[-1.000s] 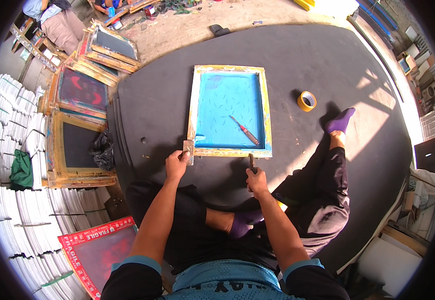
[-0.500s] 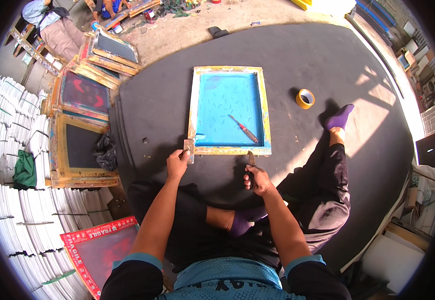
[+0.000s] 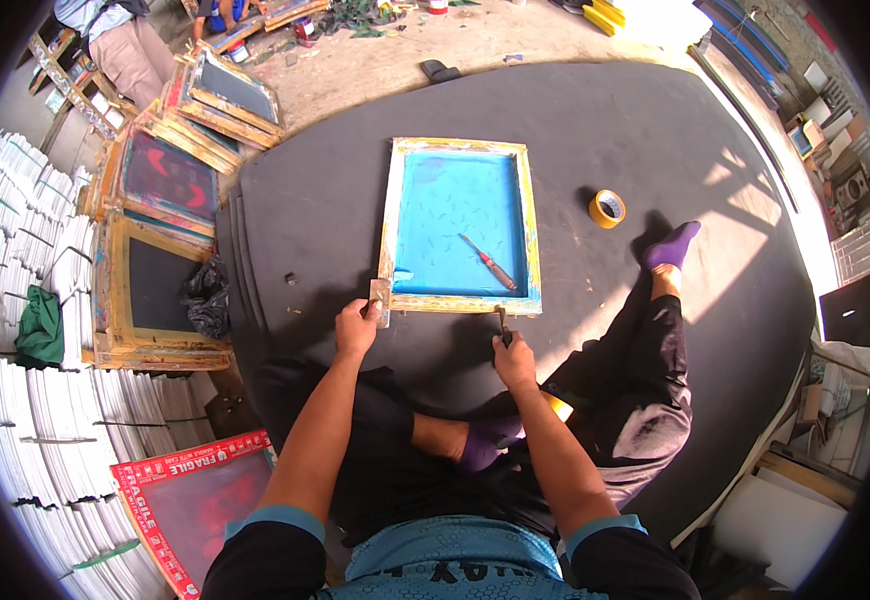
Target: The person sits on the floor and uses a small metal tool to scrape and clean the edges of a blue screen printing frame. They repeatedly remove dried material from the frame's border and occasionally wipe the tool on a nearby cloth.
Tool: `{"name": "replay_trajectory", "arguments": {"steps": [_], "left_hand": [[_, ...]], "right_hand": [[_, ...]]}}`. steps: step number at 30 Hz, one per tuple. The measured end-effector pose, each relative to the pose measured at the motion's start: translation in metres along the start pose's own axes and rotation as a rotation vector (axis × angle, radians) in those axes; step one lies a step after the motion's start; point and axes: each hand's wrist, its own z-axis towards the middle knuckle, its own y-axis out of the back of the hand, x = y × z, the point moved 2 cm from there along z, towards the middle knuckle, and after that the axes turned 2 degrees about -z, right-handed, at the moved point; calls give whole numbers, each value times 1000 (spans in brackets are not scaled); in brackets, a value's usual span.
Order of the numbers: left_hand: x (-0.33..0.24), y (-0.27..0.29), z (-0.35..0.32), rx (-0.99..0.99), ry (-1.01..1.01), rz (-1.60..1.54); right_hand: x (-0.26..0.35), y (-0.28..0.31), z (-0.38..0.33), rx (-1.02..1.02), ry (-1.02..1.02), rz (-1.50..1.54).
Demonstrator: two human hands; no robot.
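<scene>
A wooden screen frame (image 3: 386, 240) with blue mesh (image 3: 435, 205) lies flat before me, its paint-stained edges yellow and white. A slim red-and-dark tool (image 3: 488, 262), perhaps a cutter, rests on the mesh near its lower right. At the frame's lower left corner, my left hand (image 3: 356, 325) is closed on a flat grey-brown rectangular piece (image 3: 381, 301). My right hand (image 3: 514, 358) grips dark-handled pliers (image 3: 503, 322), partly covered by the fingers. Their tip is at the frame's near edge, right of centre; contact there cannot be made out.
A yellow tape roll (image 3: 607, 209) sits on the dark mat (image 3: 595, 120), near my outstretched foot (image 3: 672, 246). More screen frames (image 3: 160, 250) lean at left, beside white paper stacks (image 3: 30, 250). A black slipper (image 3: 440, 71) lies beyond the mat. Another person (image 3: 125, 50) is at far left.
My right hand has turned, so its back shows more, and the pliers have shifted slightly closer to the frame's near edge. The left hand stays at the corner. The whole view has shifted a little.
</scene>
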Motion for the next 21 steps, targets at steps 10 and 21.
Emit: {"name": "replay_trajectory", "arguments": {"steps": [10,21], "left_hand": [[-15,2,-2,76,164,6],[-21,-2,-2,70,172,-21]], "right_hand": [[40,14,-25,55,-117,-303],[27,4,-19,-24,-92,-337]]}}
